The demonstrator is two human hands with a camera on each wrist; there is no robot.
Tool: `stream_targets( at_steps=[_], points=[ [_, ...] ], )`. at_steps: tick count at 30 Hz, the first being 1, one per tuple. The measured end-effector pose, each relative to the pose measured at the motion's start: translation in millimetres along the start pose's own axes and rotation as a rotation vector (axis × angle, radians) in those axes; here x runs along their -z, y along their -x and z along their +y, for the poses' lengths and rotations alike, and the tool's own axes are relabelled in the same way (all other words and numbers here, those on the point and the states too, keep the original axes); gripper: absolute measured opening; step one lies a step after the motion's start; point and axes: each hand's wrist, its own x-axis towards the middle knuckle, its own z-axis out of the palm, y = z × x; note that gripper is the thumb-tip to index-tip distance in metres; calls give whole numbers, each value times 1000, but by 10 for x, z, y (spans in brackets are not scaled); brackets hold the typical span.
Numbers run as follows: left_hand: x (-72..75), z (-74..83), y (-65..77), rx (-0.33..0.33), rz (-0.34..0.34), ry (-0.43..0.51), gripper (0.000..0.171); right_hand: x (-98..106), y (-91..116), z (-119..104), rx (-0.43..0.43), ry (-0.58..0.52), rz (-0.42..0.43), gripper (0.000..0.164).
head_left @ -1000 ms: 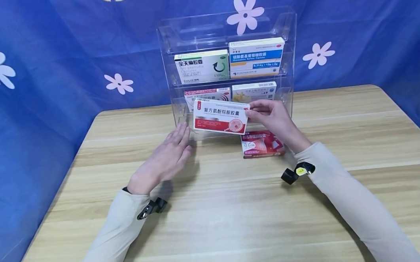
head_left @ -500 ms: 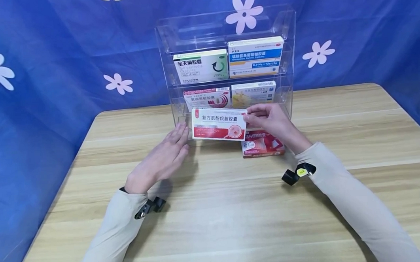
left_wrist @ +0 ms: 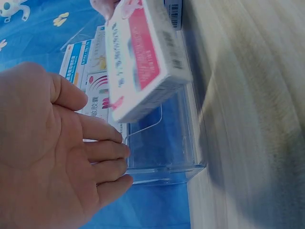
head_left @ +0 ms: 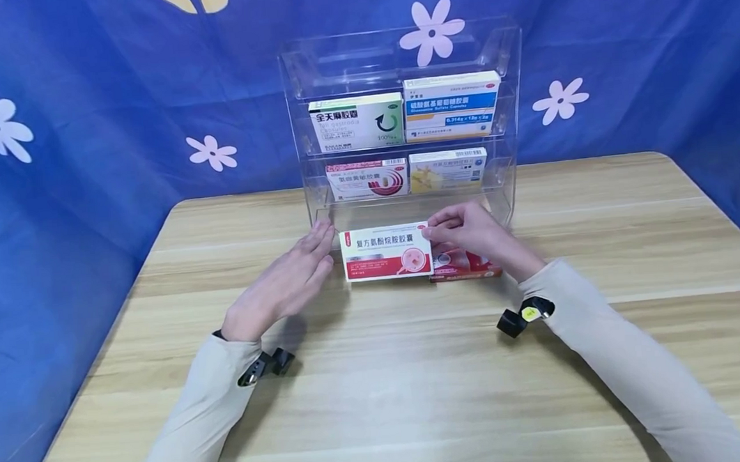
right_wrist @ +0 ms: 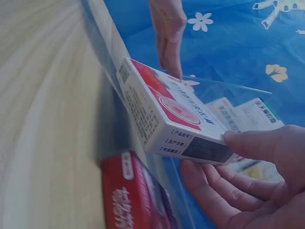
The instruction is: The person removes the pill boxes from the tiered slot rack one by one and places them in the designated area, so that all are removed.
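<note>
Right hand (head_left: 471, 236) is pinching one end of a white box (head_left: 386, 252) between thumb and fingers, holding it before the rack's (head_left: 394, 209) bottom edge. White box: oblong, red band along the lower face, round red picture at one end, dark lettering above; printed face turning away from the rack. Left hand (head_left: 285, 281) is keeping its fingers straight, side by side, at the rack's lower left; cannot tell whether touching. A red box (head_left: 466, 264) is lying before the rack's right half, partly hidden. The clear rack is carrying four boxes (head_left: 356, 123), standing on a wood-grain table (head_left: 377, 370); behind it, blue cloth (head_left: 118, 97) with white flowers (head_left: 212, 153) is hanging.
</note>
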Motion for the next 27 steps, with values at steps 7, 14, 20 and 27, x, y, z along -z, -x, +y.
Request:
stream_targets(
  at_steps=[7, 14, 20, 27],
  points=[
    [-17, 4, 1, -6, -1, 7, 57, -124, -71, 56, -45, -108, -64, 33],
    [-31, -10, -9, 10, 3, 7, 58, -193, -118, 77, -82, -173, -40, 35],
    [-13, 1, -1, 19, 4, 3, 58, -220, -136, 87, -45, -138, -6, 33],
    [-29, 16, 2, 15, 9, -1, 58, -230, -25, 108, 153, 162, 151, 24]
  ],
)
